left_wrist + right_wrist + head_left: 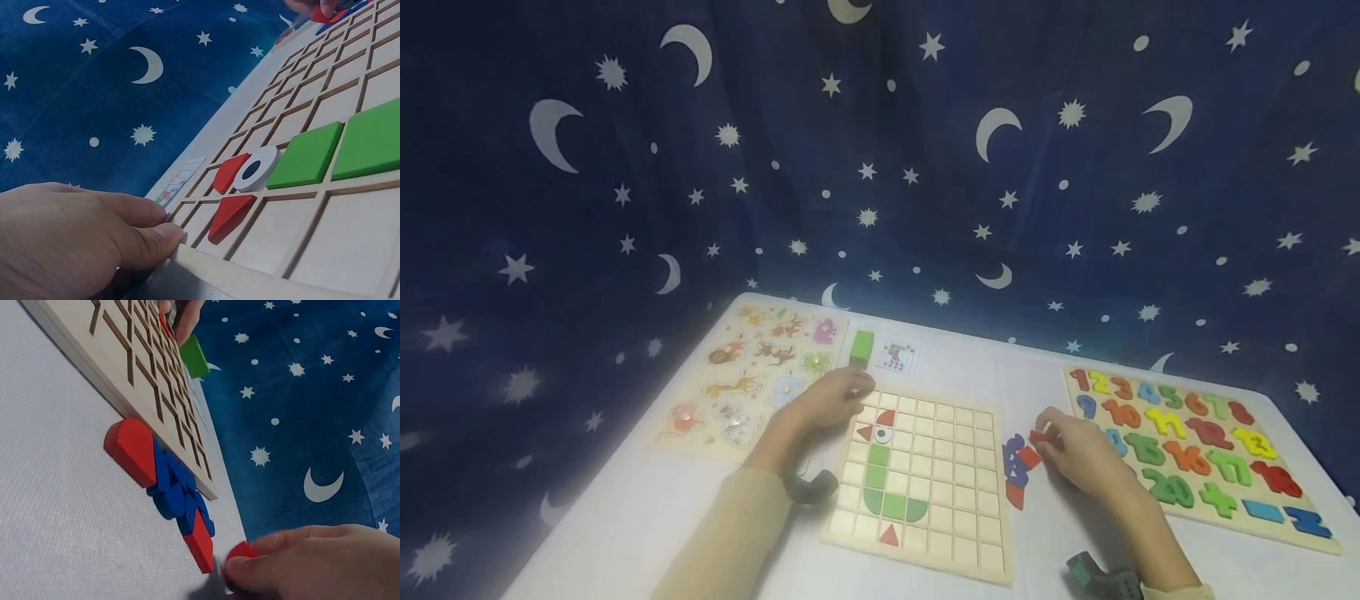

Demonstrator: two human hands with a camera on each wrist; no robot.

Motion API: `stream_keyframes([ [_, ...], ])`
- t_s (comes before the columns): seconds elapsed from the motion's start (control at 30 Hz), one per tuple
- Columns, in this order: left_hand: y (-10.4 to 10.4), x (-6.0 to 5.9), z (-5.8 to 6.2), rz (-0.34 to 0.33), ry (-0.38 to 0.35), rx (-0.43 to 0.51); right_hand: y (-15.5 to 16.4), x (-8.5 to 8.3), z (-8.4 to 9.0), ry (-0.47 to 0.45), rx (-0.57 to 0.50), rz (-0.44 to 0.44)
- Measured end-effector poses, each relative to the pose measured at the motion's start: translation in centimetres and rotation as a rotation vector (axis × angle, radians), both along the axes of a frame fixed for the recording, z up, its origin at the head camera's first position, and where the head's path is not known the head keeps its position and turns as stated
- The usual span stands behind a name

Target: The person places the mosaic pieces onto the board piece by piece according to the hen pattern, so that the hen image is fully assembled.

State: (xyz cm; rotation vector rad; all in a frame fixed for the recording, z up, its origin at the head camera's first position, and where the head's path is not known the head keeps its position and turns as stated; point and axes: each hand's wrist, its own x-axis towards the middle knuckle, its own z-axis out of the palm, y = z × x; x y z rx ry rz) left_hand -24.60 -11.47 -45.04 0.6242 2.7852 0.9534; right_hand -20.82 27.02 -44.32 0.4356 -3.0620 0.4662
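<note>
My left hand (831, 398) grips the upper-left corner of a wooden grid board (966, 467), thumb and forefinger at its edge. On the board are red pieces (230, 215), a white disc with a black dot (256, 169), green squares (876, 476) and green quarter-rounds (917, 509). A red triangle (889, 534) lies lower down. Off the board's right side, my right hand (1078, 450) pinches a small red piece (242, 551) between thumb and fingers, which partly hide it. Beside that hand, blue pieces (172, 499) and loose red pieces (132, 450) lie clustered along the board's edge.
A number puzzle (1187, 433) lies at the right and an animal puzzle (760, 358) at the left. Behind the board are a green block (862, 348) and a small picture card (899, 357). A starry dark blue cloth (925, 167) hangs beyond the white table (1030, 367).
</note>
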Motion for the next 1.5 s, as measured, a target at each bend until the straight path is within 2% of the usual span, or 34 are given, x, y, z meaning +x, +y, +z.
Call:
stream_keyframes([
  [0.17,0.2,0.2,0.0,-0.001,-0.006,-0.010,-0.4,0.4,0.3,0.058,-0.027,0.012],
  [0.27,0.3,0.2,0.0,-0.001,-0.003,-0.013,-1.3,0.8,0.8,0.062,-0.062,0.010],
  [0.63,0.2,0.1,0.1,0.018,-0.005,-0.006,-7.0,2.1,0.7,-0.044,-0.348,0.020],
  [0.77,0.1,0.0,0.0,0.011,0.002,0.008,-8.9,2.7,0.7,-0.091,-0.407,0.079],
  [0.97,0.1,0.0,-0.2,-0.002,0.007,0.018,-11.9,3.0,0.6,-0.123,-0.395,0.204],
  [1.17,0.4,0.2,-0.5,0.004,-0.002,0.028,-14.2,3.4,-0.5,-0.071,-0.343,0.343],
  [1.3,0.4,0.3,-0.6,0.002,-0.006,0.024,-14.6,3.7,-1.4,-0.045,-0.338,0.400],
  [1.5,0.2,0.1,-0.4,0.016,0.005,0.015,-14.9,3.7,-1.4,-0.021,-0.315,0.448],
])
